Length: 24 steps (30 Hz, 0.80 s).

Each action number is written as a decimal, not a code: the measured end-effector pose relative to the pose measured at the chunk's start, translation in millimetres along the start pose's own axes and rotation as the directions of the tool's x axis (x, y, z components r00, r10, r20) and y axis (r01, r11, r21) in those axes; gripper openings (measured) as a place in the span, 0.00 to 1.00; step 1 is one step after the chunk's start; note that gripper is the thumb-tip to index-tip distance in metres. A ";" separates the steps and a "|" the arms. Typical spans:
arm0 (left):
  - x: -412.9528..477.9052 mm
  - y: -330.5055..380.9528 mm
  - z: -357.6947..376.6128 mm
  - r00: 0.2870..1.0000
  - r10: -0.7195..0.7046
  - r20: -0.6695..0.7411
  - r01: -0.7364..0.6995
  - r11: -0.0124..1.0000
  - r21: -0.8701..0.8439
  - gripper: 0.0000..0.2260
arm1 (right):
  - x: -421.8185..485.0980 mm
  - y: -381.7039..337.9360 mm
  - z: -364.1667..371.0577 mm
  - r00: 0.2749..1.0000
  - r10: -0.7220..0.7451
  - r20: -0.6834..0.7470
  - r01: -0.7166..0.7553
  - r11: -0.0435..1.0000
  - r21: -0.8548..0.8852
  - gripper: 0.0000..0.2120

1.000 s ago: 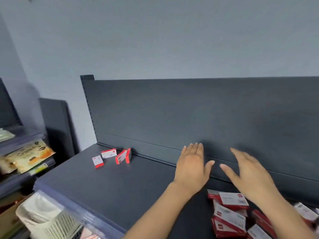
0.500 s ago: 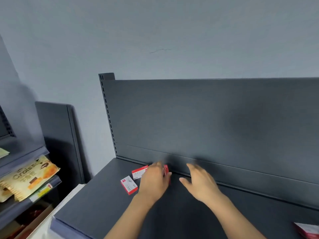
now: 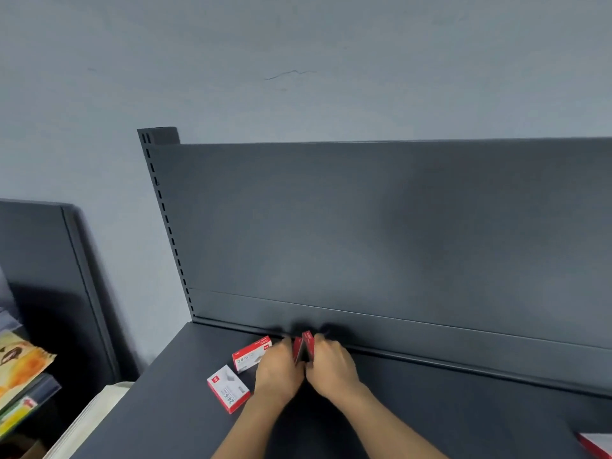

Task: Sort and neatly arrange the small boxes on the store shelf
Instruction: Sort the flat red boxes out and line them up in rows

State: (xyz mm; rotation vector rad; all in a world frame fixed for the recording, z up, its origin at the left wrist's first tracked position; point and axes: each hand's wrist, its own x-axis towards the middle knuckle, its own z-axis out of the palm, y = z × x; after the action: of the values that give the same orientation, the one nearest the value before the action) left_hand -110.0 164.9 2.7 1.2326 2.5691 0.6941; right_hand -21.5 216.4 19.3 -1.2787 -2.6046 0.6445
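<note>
Head view: both hands [image 3: 306, 369] pressed together, clamping two upright red boxes [image 3: 304, 347] between them.

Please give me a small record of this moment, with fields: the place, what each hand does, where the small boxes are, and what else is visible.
place: dark store shelf with back panel
left hand: pressing the left side of two upright boxes
right hand: pressing their right side
upright boxes: standing on edge together, close to the back panel
loose boxes: one lying box beside the left hand, one nearer box towards the shelf front
far right: part of another box at the picture edge
left side: neighbouring shelf with snack packet
</note>
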 end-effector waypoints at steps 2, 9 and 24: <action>3.6 -0.9 4.4 1.000 -0.007 -0.030 0.006 1.000 -0.003 0.09 | 2.8 1.3 2.9 0.999 0.019 -0.030 -0.019 1.000 0.005 0.12; -10.2 6.1 -2.9 0.991 0.027 -0.127 -0.035 0.998 -0.060 0.07 | -14.7 15.5 -12.9 0.989 0.091 -0.114 -0.082 0.994 0.075 0.10; -146.4 228.3 8.8 0.909 0.380 -0.170 -0.410 0.887 -0.212 0.10 | -202.7 204.6 -182.5 0.884 0.147 -0.444 -0.104 0.987 0.120 0.11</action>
State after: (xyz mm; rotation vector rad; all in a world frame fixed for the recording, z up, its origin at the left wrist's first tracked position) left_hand 140.5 177.1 106.4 1.6911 2.2438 1.1633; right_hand 310.3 223.2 97.8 -1.3818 -2.1047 0.4155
